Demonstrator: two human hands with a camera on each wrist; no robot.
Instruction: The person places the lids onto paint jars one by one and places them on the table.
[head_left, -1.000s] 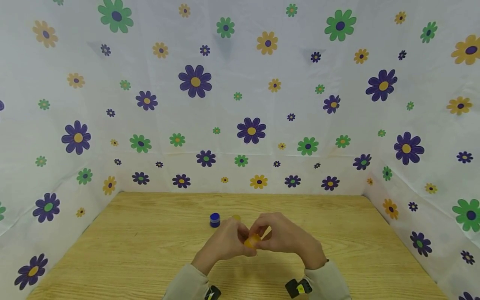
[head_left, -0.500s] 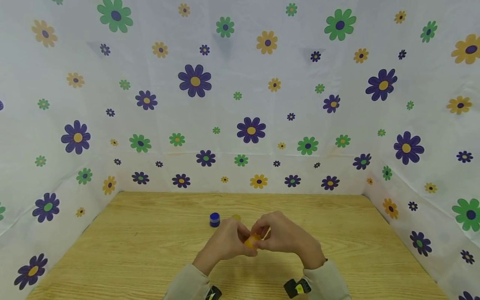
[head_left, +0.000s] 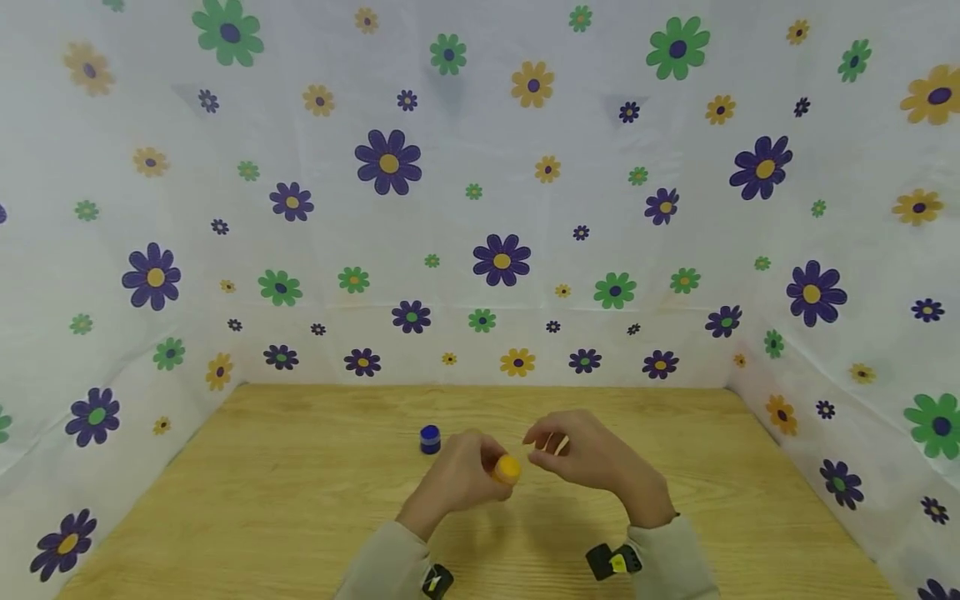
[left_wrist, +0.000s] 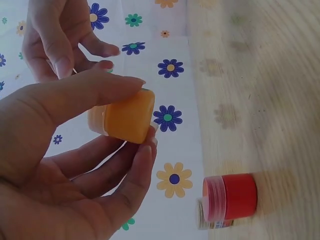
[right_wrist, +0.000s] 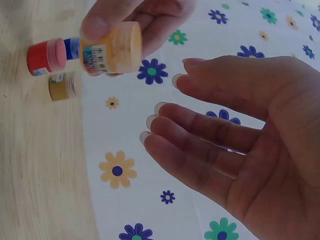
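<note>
My left hand (head_left: 461,477) grips a small orange paint jar (head_left: 507,470) between thumb and fingers, above the table. Printed labelling and a translucent lid (right_wrist: 129,46) show on the jar in the right wrist view. To its right, my right hand (head_left: 588,454) is held in the air, fingers loosely bent, touching nothing. A blue paint jar (head_left: 430,439) stands just beyond my left hand. In the right wrist view a red paint jar (right_wrist: 46,57) and a gold one (right_wrist: 61,86) stand near it; my left hand hides both from the head view.
The wooden table (head_left: 300,475) is bordered at the back and sides by a white flowered cloth (head_left: 480,208). Dark devices with yellow marks, such as the right one (head_left: 615,562), are strapped at both wrists.
My right hand has let go of the orange paint jar and drawn away to the right. The jar stays in my left hand, its end now turned up more towards the head view.
</note>
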